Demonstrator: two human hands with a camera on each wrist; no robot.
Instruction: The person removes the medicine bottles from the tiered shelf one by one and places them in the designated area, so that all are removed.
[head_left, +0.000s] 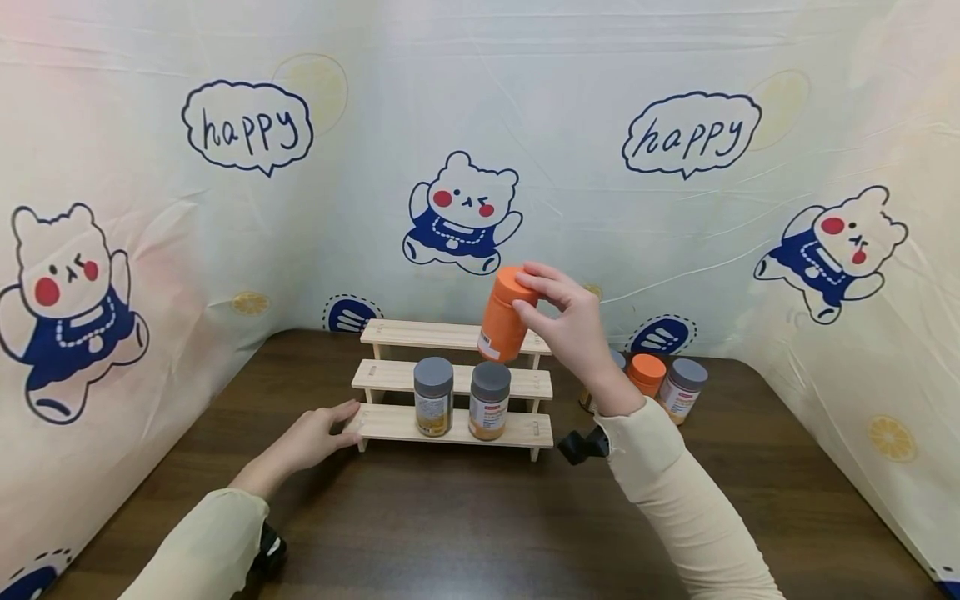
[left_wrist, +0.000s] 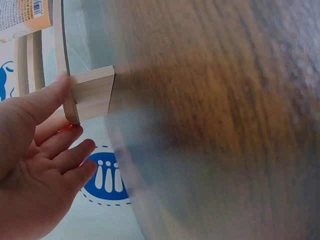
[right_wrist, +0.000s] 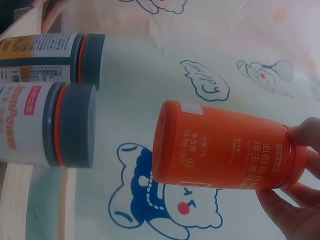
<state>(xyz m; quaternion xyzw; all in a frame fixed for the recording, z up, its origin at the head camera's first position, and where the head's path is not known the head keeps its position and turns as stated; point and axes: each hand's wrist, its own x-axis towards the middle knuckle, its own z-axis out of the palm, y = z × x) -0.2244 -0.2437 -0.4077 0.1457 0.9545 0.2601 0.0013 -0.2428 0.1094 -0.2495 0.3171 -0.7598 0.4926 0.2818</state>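
Note:
An orange bottle (head_left: 504,321) hangs tilted in the air over the upper steps of a three-step wooden rack (head_left: 450,335). My right hand (head_left: 566,325) grips it by the cap end; the right wrist view shows the printed orange bottle (right_wrist: 220,145) with fingers round its cap. On the rack's lowest step stand two grey-capped bottles, one at left (head_left: 433,398) and one at right (head_left: 490,402). My left hand (head_left: 311,437) pinches the left end of the lowest step, and in the left wrist view thumb and forefinger hold that step board (left_wrist: 67,95).
Right of the rack, behind my right forearm, an orange-capped bottle (head_left: 647,373) and a grey-capped bottle (head_left: 684,388) stand on the brown table (head_left: 450,525). Another grey-capped bottle is partly hidden there. A printed curtain (head_left: 570,100) hangs behind the table.

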